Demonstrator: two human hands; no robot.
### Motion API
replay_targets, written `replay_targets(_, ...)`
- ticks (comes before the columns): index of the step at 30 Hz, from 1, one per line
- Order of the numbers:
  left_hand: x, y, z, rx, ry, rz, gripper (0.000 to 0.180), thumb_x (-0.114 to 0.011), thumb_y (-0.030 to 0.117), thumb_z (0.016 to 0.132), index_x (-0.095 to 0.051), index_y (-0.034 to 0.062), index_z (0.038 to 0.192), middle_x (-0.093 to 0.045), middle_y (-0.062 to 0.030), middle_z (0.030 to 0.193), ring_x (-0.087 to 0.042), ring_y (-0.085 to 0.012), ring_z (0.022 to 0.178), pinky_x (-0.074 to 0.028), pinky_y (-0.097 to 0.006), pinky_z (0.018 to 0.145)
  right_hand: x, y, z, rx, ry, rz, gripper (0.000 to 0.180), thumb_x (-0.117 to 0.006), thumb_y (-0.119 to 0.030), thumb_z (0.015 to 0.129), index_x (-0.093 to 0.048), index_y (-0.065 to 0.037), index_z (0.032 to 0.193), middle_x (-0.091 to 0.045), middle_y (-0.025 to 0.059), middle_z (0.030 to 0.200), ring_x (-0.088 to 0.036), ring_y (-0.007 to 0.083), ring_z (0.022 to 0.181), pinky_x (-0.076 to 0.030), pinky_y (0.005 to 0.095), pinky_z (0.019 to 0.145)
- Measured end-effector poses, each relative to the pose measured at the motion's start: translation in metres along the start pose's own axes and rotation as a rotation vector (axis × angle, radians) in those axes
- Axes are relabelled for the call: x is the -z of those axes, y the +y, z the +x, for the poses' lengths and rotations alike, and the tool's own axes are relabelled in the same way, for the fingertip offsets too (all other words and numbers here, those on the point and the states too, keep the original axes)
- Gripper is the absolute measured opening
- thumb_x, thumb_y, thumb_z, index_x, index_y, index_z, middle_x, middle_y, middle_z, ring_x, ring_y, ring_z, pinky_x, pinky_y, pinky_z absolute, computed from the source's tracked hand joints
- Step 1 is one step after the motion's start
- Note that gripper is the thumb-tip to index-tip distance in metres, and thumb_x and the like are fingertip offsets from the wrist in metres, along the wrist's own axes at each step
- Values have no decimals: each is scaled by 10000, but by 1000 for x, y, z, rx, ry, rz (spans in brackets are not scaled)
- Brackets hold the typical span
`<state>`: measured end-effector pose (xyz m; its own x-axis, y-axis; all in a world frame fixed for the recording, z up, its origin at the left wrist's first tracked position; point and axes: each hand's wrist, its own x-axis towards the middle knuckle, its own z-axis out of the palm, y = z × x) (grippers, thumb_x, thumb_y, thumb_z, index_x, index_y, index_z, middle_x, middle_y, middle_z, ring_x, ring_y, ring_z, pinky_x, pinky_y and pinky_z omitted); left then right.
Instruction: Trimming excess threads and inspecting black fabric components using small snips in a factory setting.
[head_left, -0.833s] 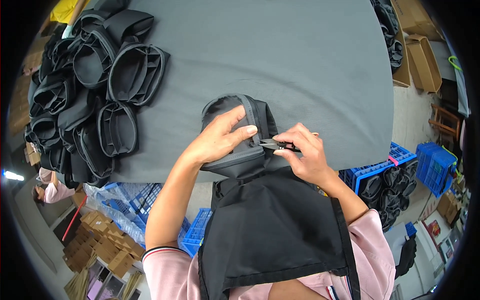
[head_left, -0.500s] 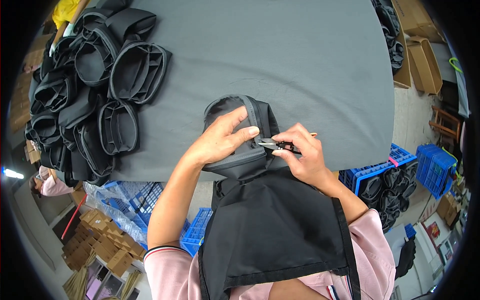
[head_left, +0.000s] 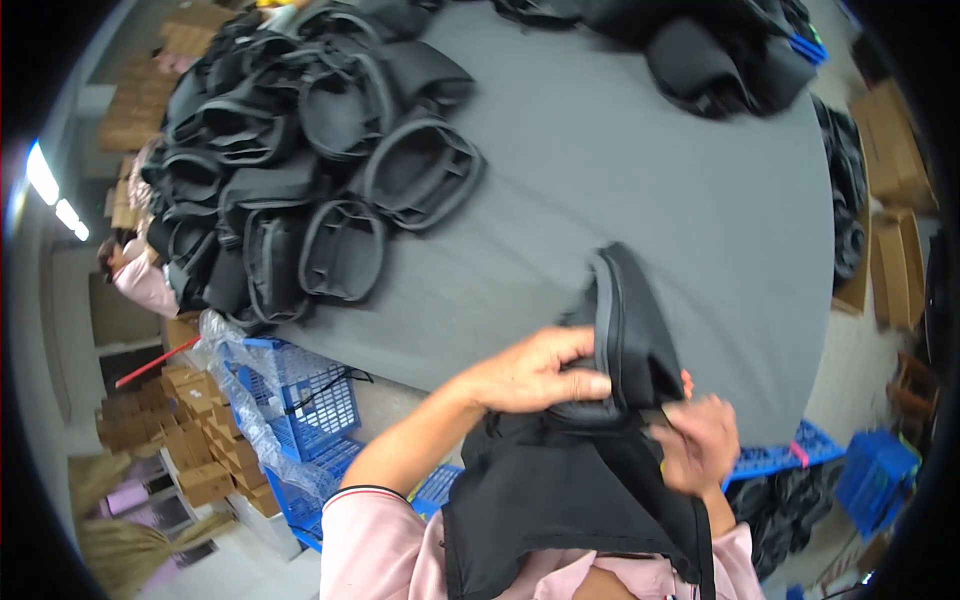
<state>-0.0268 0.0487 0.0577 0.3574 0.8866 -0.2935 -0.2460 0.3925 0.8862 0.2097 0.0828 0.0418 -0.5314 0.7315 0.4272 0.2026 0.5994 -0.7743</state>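
A black fabric pouch (head_left: pixel 640 330) with a grey-edged zip rim stands tilted at the table's front edge, in front of my chest. My left hand (head_left: pixel 535 375) is closed on its rim, the thumb lying along the zip side and the fingers reaching into the opening. Close to the pouch's right lower side is my right hand (head_left: pixel 700 440), blurred and curled round small thread snips (head_left: pixel 655 416). Only part of their metal shows, and I cannot tell whether the blades touch the fabric. A black apron (head_left: pixel 580 500) hangs below the pouch.
Many similar pouches (head_left: pixel 345 105) are heaped on the grey table (head_left: pixel 540 200) at the left. More dark pouches (head_left: pixel 700 65) lie at the far right. Blue crates (head_left: pixel 310 400) stand below the table, cardboard boxes (head_left: pixel 895 265) at the right. Another person (head_left: pixel 140 275) is at the far left.
My view has swung, so the table and heap sit further right. The pouch has been turned with its zip side more upright. My right hand has moved lower beside it, snips still held.
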Motion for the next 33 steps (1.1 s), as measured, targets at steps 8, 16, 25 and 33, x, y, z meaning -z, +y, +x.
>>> replay_targets(8,34,-60,4,-186,598,-703,250,-544,96,878,-523,42,1121,-575,-12,1082,-540,-124,1010,-414,-293,931,-35,11,20,-495,7,452,276,-661,32,704,-540,3,950,-442,23,874,-445,59,645,-373,178,571)
replay_targets(16,276,148,-96,-1010,240,-278,217,-464,201,926,-543,75,1084,-597,-51,1098,-521,-167,1096,-344,-395,1019,-58,15,34,-559,-125,603,226,-647,87,717,-578,-9,909,-492,8,770,-431,44,633,-366,181,552)
replay_targets(25,245,123,4,-494,1038,-145,596,-577,159,864,-292,41,1375,-377,-107,1344,-376,-262,1244,-354,-453,982,-54,73,81,-834,-114,558,176,-493,-173,932,-569,-16,910,-422,-34,523,-386,38,444,-366,215,426)
replay_targets(33,264,115,118,-105,864,89,403,-576,128,852,-483,21,1229,-541,-96,1201,-553,-200,1037,-422,-331,877,-19,155,221,-626,158,299,170,-524,-161,909,-595,-14,860,-489,-4,614,-436,49,508,-355,212,454)
